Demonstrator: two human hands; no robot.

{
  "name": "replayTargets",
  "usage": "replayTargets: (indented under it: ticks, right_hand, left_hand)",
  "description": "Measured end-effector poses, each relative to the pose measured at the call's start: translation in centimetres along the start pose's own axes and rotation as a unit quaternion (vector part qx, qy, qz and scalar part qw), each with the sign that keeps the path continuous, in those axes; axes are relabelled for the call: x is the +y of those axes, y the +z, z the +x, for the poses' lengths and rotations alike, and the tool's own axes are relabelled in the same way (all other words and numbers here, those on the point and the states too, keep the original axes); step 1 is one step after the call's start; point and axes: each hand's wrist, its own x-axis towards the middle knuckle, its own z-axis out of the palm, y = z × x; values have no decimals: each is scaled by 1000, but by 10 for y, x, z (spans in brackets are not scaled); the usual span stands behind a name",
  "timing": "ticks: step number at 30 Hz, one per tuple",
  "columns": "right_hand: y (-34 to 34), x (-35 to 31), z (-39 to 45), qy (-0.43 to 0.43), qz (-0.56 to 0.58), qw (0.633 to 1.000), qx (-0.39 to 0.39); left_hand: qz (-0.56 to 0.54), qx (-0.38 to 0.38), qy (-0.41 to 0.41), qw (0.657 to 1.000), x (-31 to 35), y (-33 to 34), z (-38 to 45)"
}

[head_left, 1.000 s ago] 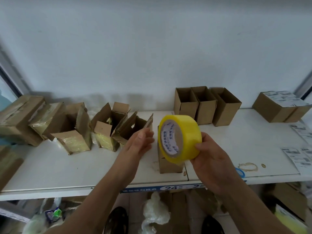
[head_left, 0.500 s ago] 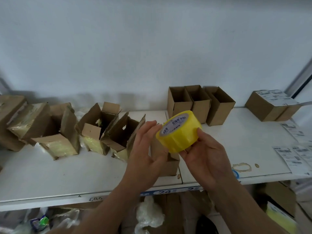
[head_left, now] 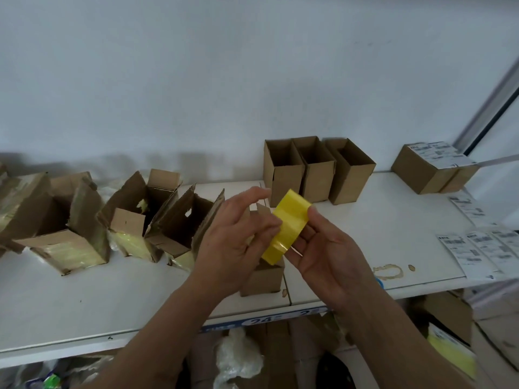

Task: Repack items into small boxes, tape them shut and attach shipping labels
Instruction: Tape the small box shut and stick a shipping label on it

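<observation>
both hands are raised over the front of the white shelf (head_left: 379, 220), sharing a roll of yellow tape (head_left: 286, 226). the right hand (head_left: 331, 256) cradles the roll from beneath, thumb pressed on its upper edge. the left hand (head_left: 233, 242) has its fingertips on the roll's outer face, thumb lifted clear; my judgement is that it is feeling for the loose end, though no free end is visible.

directly below the roll stands a small box (head_left: 264, 279), mostly hidden by the hands, one flap showing upright. whether it is filled cannot be told. it carries no visible tape or label.

status of the work:
- done: a sealed box with a shipping label (head_left: 432, 167) sits at the far right against the wall.
- waiting: three empty open boxes (head_left: 317, 172) stand side by side at the back.
- source stock: torn open cartons (head_left: 118, 220) lie along the left, yellowish packets visible in some.
- loose labels (head_left: 488, 251) lie flat at the right edge, unused.

assessment: early in the run. one parcel appears complete; the box in hand is at the taping step, with labelling to follow, and three more boxes are yet to be packed.
</observation>
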Motion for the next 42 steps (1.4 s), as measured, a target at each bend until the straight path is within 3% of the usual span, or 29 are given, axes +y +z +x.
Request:
replayTargets:
  ticks: [5,7,10,12,13,16,21,25,29,31,33,35,42]
  right_hand:
    - [0,5,0,-57,-98,993,-28]
    - [-1,7,-4,-100,-197,974,-59]
    - [-2,15,-8,-104,-403,902,-113]
    - [-6,20,-8,-117,-548,823,-95]
    - [-6,21,-9,-126,-578,802,-84]
    - [-1,21,-14,-139,-579,800,-71]
    - [10,22,-20,-211,-616,759,-20]
    - [24,18,-27,-217,-606,765,22]
    - [33,5,-23,-127,-606,783,52]
    - [32,3,-19,-78,-585,805,55]
    - [30,4,-16,-43,-554,829,54]
    - [27,3,-14,-12,-542,839,46]
    - [19,4,5,62,-503,860,59]
  left_hand:
    - [-1,15,12,1000,9,4,5]
    - [-3,30,-21,999,11,4,8]
    - [-21,53,-112,992,13,-1,14]
    - [-19,39,-170,985,13,-3,18]
    - [-20,29,-191,981,12,-4,19]
    - [-36,33,-213,976,10,-8,24]
    - [-30,37,-224,973,8,-13,28]
    - [-20,31,-239,970,8,-15,36]
    - [-50,8,-296,954,2,-12,57]
    - [-111,16,-349,930,-9,-12,72]
    - [-141,-23,-375,916,-22,-8,78]
    - [-108,-62,-370,921,-32,1,77]
    - [-76,-72,-415,904,-63,26,73]
